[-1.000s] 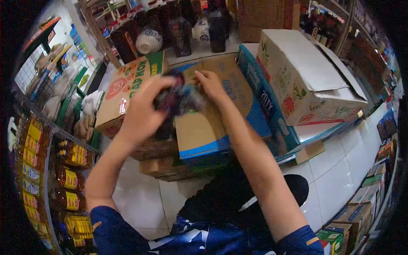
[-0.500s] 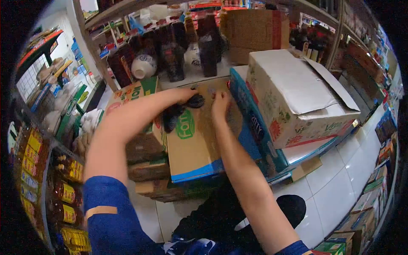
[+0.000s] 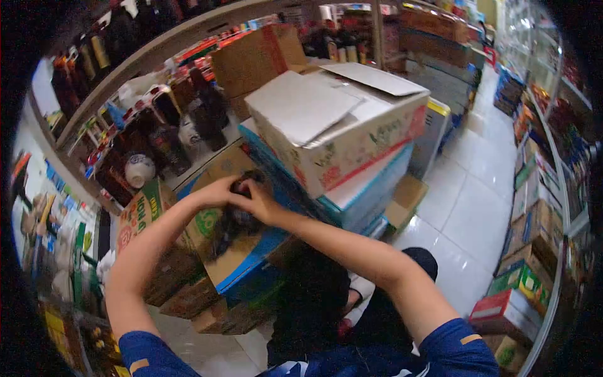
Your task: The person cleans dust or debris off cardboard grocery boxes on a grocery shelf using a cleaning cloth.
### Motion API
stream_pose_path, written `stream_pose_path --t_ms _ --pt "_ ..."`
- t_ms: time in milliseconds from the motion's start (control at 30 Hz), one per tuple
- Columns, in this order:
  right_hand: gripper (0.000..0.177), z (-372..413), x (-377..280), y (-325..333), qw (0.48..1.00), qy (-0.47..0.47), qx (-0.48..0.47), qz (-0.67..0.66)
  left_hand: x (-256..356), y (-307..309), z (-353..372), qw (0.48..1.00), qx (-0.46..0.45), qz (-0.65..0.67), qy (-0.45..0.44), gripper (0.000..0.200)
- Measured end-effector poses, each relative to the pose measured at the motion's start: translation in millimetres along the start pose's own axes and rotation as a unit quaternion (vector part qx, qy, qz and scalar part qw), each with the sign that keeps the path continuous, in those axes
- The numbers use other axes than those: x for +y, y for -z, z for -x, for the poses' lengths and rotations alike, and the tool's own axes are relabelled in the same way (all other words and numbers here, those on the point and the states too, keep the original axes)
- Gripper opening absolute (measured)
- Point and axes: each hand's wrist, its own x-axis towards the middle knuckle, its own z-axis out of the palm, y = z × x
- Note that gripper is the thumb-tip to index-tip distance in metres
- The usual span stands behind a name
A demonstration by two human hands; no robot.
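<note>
My left hand and my right hand meet above a cardboard box with a blue edge and green lettering. Both are closed at the top of a dark, crumpled black bundle, which hangs beneath them over the box. Motion blur hides its kind and the exact finger grip. To the right of my hands stands a white carton with red flower prints and raised flaps, on top of a teal box.
A green and tan carton stands left of the box. Behind are dark bottles and a white round jar on a shelf. A tiled floor runs along the right, beside stacked boxes.
The view has swung to the right. My right hand, formerly apart from the left on the box, has come over to it, and both are now at the raised black bundle.
</note>
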Motion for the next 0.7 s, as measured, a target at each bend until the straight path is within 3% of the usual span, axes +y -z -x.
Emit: stream_pose_path --t_ms 67,100,167,233,300,367,400,433,467,500,533,567,600,633,700 --pt "0.055 45 -32 13 0.984 0.118 0.046 0.125 52 -9 27 0.990 0.050 0.080 0.103 0.060" --pt "0.058 69 -52 23 0.971 0.150 0.067 0.173 73 -13 38 0.992 0.038 0.078 0.096 0.060" --pt "0.061 100 -79 45 0.970 0.140 0.071 0.188 107 -15 53 0.911 -0.018 0.404 0.087 0.064" --pt "0.065 115 -93 67 0.933 0.280 0.082 0.212 125 -15 54 0.892 -0.093 0.440 0.037 0.063" --pt "0.057 123 -112 95 0.911 0.340 0.105 0.210 147 -14 53 0.866 -0.162 0.474 -0.013 0.062" --pt "0.063 118 -121 121 0.889 0.378 0.121 0.229 172 -17 45 0.887 -0.114 0.437 -0.101 0.058" --pt "0.059 117 -132 138 0.863 0.389 0.151 0.284 175 -19 34 0.925 -0.023 0.358 -0.122 0.052" --pt "0.056 117 -140 156 0.834 0.397 0.179 0.338 183 -20 25 0.925 -0.029 0.357 -0.123 0.052" --pt "0.054 115 -142 176 0.813 0.397 0.232 0.358 194 -21 16 0.955 0.076 0.216 -0.190 0.048" --pt "0.052 111 -142 192 0.788 0.396 0.284 0.377 201 -19 7 0.948 0.180 0.068 -0.251 0.044" --pt "0.052 105 -140 204 0.786 0.395 0.287 0.379 200 -18 -5 0.931 0.254 0.045 -0.259 0.034" --pt "0.053 99 -135 216 0.788 0.346 0.349 0.371 197 -15 -15 0.930 0.252 0.044 -0.262 0.034" --pt "0.054 94 -130 223 0.784 0.298 0.408 0.361 193 -10 -24 0.898 0.324 -0.057 -0.291 0.030" --pt "0.054 89 -121 219 0.781 0.304 0.408 0.363 189 -5 -33 0.849 0.394 -0.157 -0.315 0.026" --pt "0.045 79 -99 190 0.830 0.332 0.304 0.330 174 -4 -46 0.870 0.372 -0.123 -0.299 0.022"
